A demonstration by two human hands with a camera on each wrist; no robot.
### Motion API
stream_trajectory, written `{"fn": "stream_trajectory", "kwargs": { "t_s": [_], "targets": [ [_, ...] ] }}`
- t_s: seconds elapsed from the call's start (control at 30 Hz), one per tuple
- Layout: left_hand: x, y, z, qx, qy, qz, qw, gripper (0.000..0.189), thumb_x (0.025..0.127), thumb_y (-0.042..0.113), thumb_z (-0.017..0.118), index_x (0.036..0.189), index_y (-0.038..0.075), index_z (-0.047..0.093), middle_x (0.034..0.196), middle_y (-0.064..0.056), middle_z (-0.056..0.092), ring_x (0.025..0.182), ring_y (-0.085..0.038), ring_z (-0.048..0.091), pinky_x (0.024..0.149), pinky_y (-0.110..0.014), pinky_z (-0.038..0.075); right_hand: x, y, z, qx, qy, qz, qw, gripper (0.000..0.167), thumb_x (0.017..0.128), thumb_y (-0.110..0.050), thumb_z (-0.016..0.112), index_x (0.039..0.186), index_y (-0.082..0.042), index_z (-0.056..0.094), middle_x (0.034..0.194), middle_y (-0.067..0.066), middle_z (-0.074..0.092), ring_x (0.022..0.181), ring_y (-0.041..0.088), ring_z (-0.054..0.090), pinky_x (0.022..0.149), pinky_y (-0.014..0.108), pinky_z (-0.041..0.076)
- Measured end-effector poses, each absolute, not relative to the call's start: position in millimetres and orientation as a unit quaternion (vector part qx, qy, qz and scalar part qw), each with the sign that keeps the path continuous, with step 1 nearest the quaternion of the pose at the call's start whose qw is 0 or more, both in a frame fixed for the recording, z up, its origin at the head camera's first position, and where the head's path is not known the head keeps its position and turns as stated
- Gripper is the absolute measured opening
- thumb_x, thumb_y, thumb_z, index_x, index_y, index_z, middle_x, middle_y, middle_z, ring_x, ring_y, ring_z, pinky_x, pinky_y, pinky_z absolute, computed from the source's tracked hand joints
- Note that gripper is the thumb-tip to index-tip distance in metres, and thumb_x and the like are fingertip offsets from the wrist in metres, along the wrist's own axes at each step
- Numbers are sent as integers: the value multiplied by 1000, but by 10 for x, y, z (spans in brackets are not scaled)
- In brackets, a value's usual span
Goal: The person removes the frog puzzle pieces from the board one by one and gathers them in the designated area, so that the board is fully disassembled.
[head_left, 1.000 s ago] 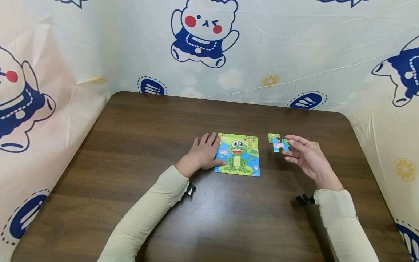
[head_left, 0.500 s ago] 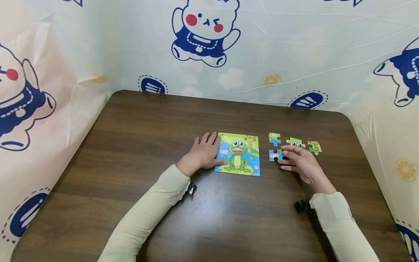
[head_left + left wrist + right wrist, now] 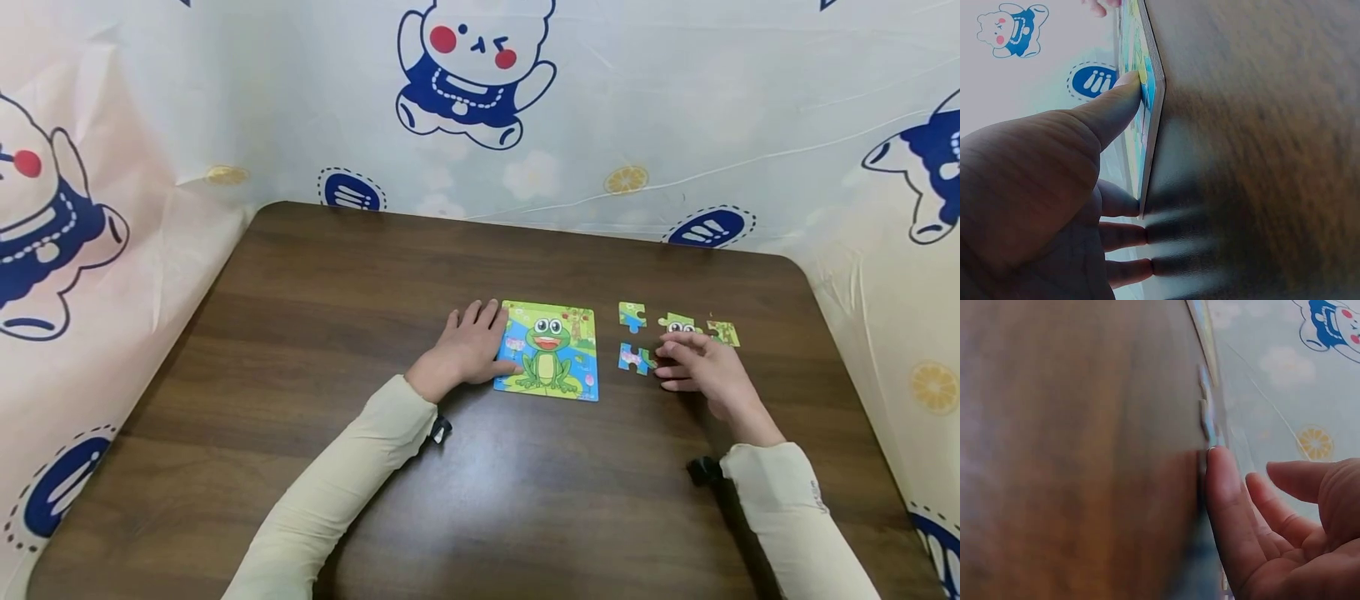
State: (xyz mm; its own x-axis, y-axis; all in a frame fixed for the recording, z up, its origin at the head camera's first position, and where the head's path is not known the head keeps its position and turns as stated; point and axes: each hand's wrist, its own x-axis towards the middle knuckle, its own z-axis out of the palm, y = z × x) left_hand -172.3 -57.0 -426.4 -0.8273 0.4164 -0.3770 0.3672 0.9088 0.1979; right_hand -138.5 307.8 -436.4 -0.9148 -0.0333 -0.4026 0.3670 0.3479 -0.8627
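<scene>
A square frog picture board (image 3: pixel 551 379) lies flat near the middle of the table. My left hand (image 3: pixel 467 346) rests at its left side with fingers spread, the thumb on the lower left corner; the left wrist view shows the thumb (image 3: pixel 1110 109) pressing on its edge. To the right, a blue and pink jigsaw piece (image 3: pixel 630 357) lies on the table. My right hand (image 3: pixel 708 367) is at this piece's right end, partly covering it. In the right wrist view, one fingertip (image 3: pixel 1221 465) is down by the pieces and the other fingers stand apart from it.
Behind, in a row, lie a corner jigsaw piece (image 3: pixel 630 314), a frog-eyes jigsaw piece (image 3: pixel 680 322) partly behind my right hand, and a green tree jigsaw piece (image 3: pixel 724 332). The brown wooden table (image 3: pixel 480 517) is bordered by a printed cloth (image 3: pixel 480 183).
My right hand has brought the blue and pink piece down to the table below the corner piece, then shifted slightly right with fingers loosened. My left hand has stayed on the board.
</scene>
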Motion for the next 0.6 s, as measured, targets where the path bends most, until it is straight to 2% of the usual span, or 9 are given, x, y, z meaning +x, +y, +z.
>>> {"fn": "stream_trajectory", "kwargs": {
  "t_s": [0.17, 0.37, 0.47, 0.6],
  "targets": [
    [-1719, -568, -4254, 205, 954, 62, 211, 96, 96, 63, 57, 164, 12, 14, 172, -12, 9, 159, -36, 9, 125, -60, 15, -1435, 3114, -4208, 100, 802, -570, 146, 48, 108, -35, 48, 141, -1, 49, 100, -13, 72, 86, 9, 75, 75, 31, 63],
    [-1718, -564, -4260, 202, 954, 57, 213, 96, 96, 63, 56, 164, 12, 13, 172, -12, 8, 159, -36, 8, 126, -59, 15, -1505, 3101, -3923, 84, 800, -584, 105, 35, 106, -39, 50, 128, -14, 59, 101, -12, 71, 86, 9, 75, 73, 26, 62],
    [-1722, -558, -4262, 201, 955, 56, 212, 97, 96, 64, 56, 164, 11, 13, 172, -12, 9, 159, -36, 9, 126, -59, 16, -1542, 3093, -3824, 80, 793, -596, 99, 31, 105, -40, 53, 125, -17, 60, 99, -13, 71, 84, 9, 75, 72, 26, 62],
    [-1731, -553, -4264, 202, 955, 56, 210, 98, 94, 65, 57, 164, 11, 14, 172, -12, 10, 158, -36, 10, 125, -59, 17, -1576, 3064, -3750, 78, 794, -596, 90, 35, 104, -41, 54, 127, -16, 60, 99, -15, 72, 84, 10, 74, 72, 26, 62]
  ]
}}
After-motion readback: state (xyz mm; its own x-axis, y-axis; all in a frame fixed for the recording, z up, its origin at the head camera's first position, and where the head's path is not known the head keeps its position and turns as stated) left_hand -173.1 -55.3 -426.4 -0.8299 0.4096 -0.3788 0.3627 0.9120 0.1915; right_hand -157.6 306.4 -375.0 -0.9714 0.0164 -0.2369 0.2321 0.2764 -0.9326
